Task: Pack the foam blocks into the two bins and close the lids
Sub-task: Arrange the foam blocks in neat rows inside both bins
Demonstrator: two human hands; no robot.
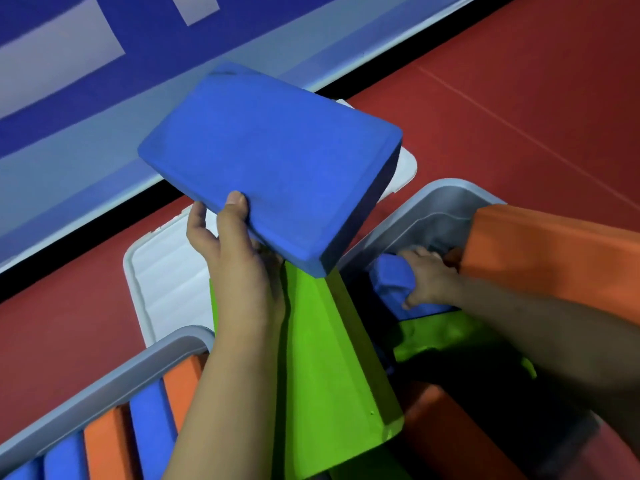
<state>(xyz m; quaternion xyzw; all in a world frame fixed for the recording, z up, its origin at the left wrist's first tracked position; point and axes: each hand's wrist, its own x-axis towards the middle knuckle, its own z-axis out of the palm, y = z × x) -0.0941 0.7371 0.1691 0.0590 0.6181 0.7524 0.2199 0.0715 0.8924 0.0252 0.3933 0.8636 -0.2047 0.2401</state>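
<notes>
My left hand [239, 261] grips a big blue foam block [273, 161] by its near edge, thumb on top, and holds it up above both bins. A green block [329, 375] stands tilted beneath it, against my left palm. My right hand [429, 278] reaches into the right grey bin [405, 220] and curls round a smaller blue block [391, 278]. A large orange block [554, 251] leans in that bin over my right forearm. Another green block [446, 334] lies lower in the bin. The left grey bin [104, 379] holds blue and orange blocks on edge in a row.
A white lid [166, 278] lies flat on the red floor [519, 81] behind the bins, partly hidden by the raised blue block. A blue and pale wall panel [86, 98] runs along the far left, with a black gap at its base.
</notes>
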